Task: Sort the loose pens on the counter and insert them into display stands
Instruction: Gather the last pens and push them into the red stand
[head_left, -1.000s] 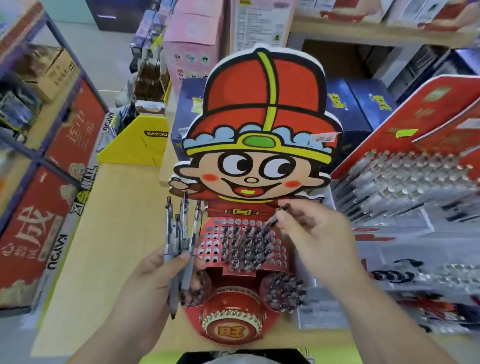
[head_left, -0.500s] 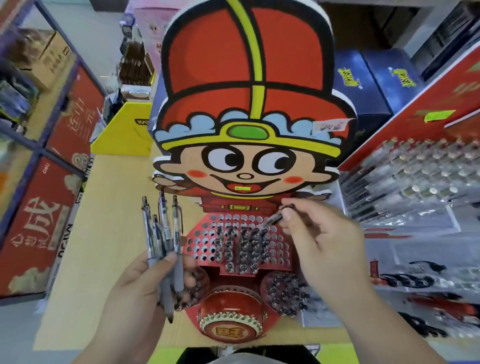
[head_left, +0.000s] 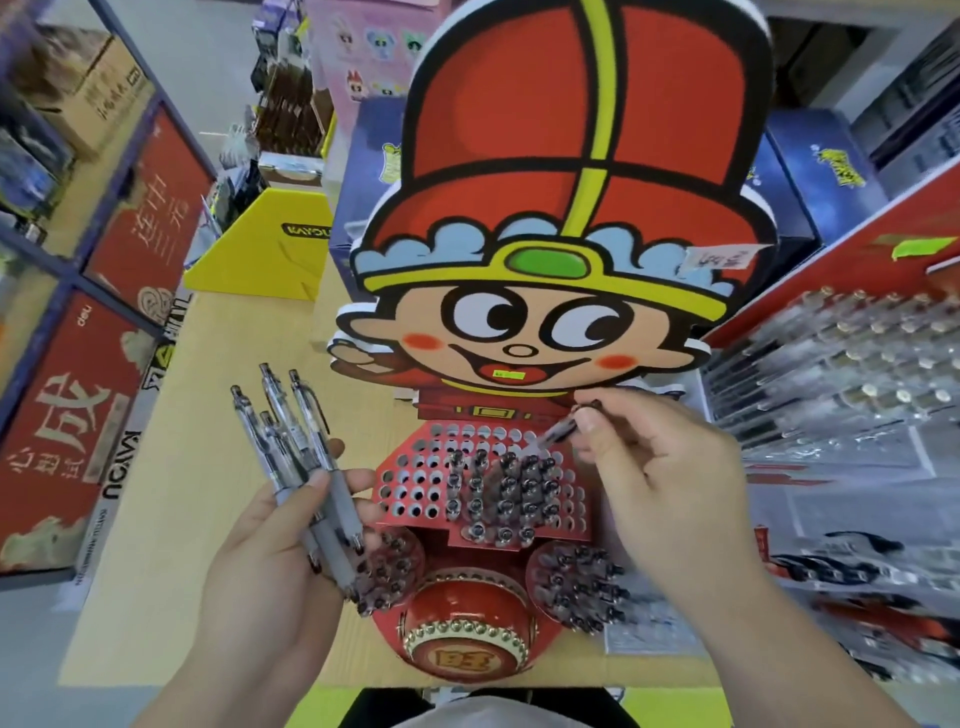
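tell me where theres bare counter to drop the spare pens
Bare wooden counter runs left of the cartoon stand, bordered by the yellow box behind and the red cartons past its left edge. Right of the stand it is crowded: pen racks sit close beside it. The left hand gripping the spare pens is beside that strip.

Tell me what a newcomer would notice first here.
A big cartoon-boy display stand in a red hat fills the centre, its red perforated panel partly filled with pens. In front, the left hand grips a bunch of clear pens at lower left, while the right hand pinches a single pen over the panel's upper right holes.
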